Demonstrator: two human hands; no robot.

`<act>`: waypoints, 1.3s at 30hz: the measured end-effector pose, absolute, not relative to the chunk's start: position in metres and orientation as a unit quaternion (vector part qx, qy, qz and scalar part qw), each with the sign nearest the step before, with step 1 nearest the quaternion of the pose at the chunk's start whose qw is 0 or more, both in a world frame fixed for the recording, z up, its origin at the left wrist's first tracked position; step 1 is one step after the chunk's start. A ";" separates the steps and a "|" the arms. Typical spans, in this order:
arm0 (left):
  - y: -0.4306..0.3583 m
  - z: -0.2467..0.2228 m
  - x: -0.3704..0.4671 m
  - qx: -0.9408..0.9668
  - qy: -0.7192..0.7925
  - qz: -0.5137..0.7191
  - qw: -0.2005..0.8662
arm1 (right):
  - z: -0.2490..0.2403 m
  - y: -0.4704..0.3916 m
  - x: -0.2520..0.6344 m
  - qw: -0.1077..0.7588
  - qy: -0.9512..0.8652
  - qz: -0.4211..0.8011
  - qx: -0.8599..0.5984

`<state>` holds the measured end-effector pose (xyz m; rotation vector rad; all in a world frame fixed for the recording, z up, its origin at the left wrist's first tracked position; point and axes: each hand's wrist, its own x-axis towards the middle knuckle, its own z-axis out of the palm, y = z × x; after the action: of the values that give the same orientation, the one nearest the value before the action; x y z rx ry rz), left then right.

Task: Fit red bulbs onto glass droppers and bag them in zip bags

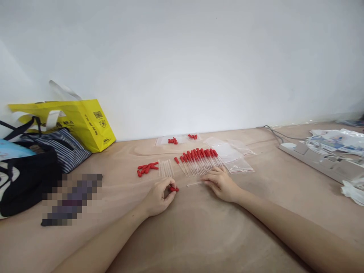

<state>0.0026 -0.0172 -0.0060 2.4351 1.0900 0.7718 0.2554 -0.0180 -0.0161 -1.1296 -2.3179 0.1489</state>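
My left hand (161,195) is closed on a red rubber bulb (174,189), pinched between thumb and fingers. A clear dropper tube (195,184) is pinched in my right hand (220,185), its flanged end pointing left toward the bulb; the two are apart. Beyond my left hand lie several loose red bulbs (147,168) and, beside them, a row of bare clear tubes (166,168). A row of droppers (196,161), clear tubes with red bulbs fitted, lies just beyond my right hand, bulbs facing away from me.
Clear plastic bags (233,155) lie right of the droppers; more bagged red bulbs (173,140) are near the wall. A yellow bag (96,125), a striped pouch (66,146) and a blurred dark object (72,201) are left. A white power strip (315,159) with cables is right.
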 end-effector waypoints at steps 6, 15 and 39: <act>-0.013 -0.007 -0.002 0.865 0.399 0.259 0.160 | -0.022 -0.014 0.256 0.251 -0.864 0.049 -0.433; -0.009 -0.011 -0.003 0.854 0.436 0.243 0.146 | -0.024 -0.004 0.243 0.279 -0.818 0.096 -0.494; -0.018 -0.017 0.017 0.844 0.462 0.254 0.098 | -0.027 -0.019 0.222 0.386 -0.808 0.127 -0.426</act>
<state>0.0173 -0.0177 -0.0175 2.4991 1.3672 0.7521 0.2218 -0.0185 -0.0274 -1.0851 -2.0587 0.3246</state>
